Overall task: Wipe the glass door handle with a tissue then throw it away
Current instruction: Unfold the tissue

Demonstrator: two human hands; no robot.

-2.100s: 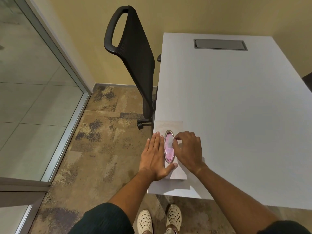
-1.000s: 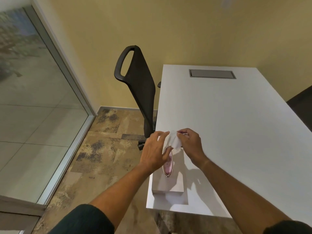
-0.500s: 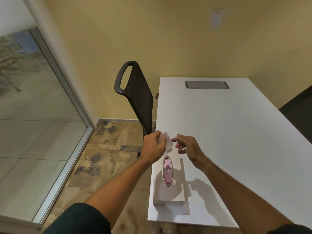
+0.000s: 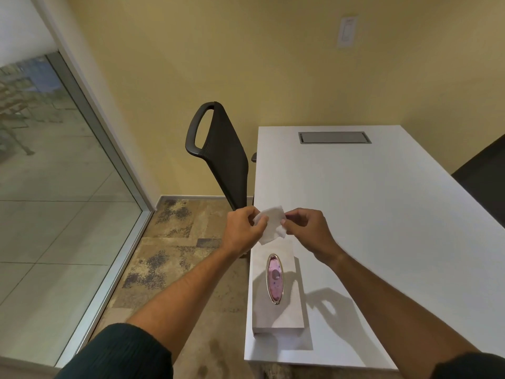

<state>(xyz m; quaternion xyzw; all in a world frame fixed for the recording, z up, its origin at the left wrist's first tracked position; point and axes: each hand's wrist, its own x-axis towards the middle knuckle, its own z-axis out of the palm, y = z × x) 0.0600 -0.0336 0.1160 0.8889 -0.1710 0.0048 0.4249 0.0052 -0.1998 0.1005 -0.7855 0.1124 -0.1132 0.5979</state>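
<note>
Right hand [image 4: 306, 228] has rejoined left hand [image 4: 241, 231]; both pinch the tissue [image 4: 270, 224], its left edge hidden.

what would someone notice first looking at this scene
Probably the white tissue held up between the left hand and right hand, in the middle of the view above the table's near left corner. Just below it on the table lies the tissue box with its pink oval opening. A black chair stands behind, beside the glass wall on the left.
</note>
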